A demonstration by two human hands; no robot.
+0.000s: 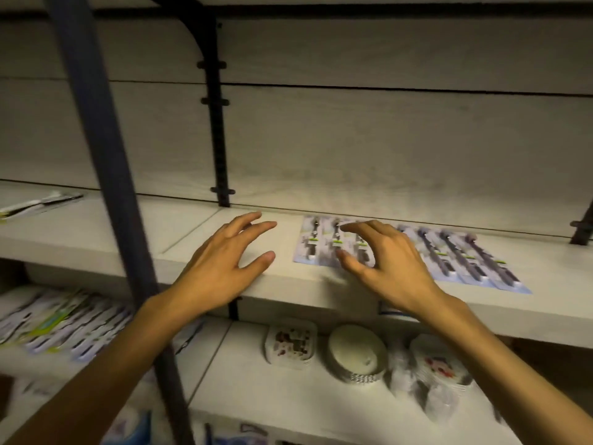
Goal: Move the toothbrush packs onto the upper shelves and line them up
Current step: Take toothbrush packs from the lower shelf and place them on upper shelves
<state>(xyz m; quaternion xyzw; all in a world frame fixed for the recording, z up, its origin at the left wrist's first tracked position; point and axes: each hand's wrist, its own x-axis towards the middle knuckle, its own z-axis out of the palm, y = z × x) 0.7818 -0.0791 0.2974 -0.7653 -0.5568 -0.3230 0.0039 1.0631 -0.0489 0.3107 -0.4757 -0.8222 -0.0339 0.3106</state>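
pale wood-grain board makes up the upper shelf (321, 293), and both hands hang over its front half with palms down. the left hand (221, 264) is spread and relaxed, fingers slightly bent, holding nothing; whether its fingertips touch the board cannot be told. the right hand (388, 268) is arched like a claw, fingers and thumb apart, also holding nothing, and it hovers over the row of toothbrush packs (455, 255) that lies flat on the shelf. that row begins just right of the left hand, runs under the right hand and carries on well past it to the right, the packs side by side with edges touching, brush heads pointing toward the back panel (385, 149). motion blur smears the packs nearest the right thumb.

far to the left of the left hand, another toothbrush pack (38, 203) lies on the same shelf level, beyond a dark upright post (106, 175) that crosses in front of the left forearm. a black slotted bracket (218, 130) climbs the back panel above the left hand.

below the left forearm, on the lower shelf (288, 406), more toothbrush packs (61, 326) lie fanned in a loose heap. between and beneath the two forearms sit a stack of square coasters (290, 346), a stack of round white discs (356, 353), and, under the right forearm, more wrapped round stacks (439, 364).
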